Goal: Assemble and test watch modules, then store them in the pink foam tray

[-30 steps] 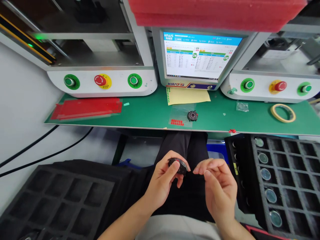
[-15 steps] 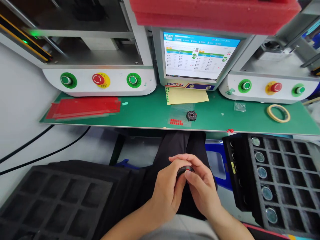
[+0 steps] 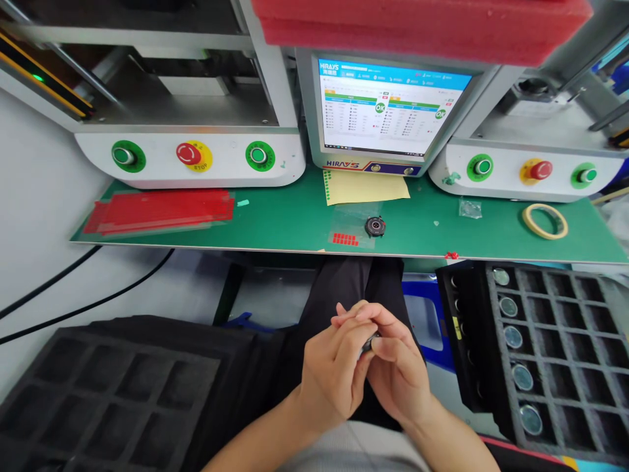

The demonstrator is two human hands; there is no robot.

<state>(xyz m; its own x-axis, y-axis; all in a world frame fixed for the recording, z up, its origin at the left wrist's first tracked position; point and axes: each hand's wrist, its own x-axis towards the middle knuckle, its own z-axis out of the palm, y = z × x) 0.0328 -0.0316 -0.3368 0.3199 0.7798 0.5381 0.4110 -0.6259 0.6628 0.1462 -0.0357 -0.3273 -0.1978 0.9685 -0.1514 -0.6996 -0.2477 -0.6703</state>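
Note:
Over my lap, both hands close around a dark round watch case (image 3: 369,342), of which only a small edge shows between the fingers. My left hand (image 3: 334,367) wraps it from the left, its fingers bent across the top. From the other side my right hand (image 3: 398,357) grips it, with the thumb pressed at its near edge. A second black watch case (image 3: 375,226) lies back up on the green bench, next to a clear sheet with small red stickers (image 3: 346,239).
A monitor (image 3: 378,111) stands between two press machines with green buttons and red stop knobs. Red strips (image 3: 162,211) and a tape roll (image 3: 545,221) lie on the bench. Black foam trays sit at left (image 3: 118,367) and right (image 3: 555,341), the right one holding several round pieces.
My left fingers have folded further over the watch case, hiding more of it, and the red spot on it no longer shows. Inside the left machine, a part has shifted. The view has moved slightly.

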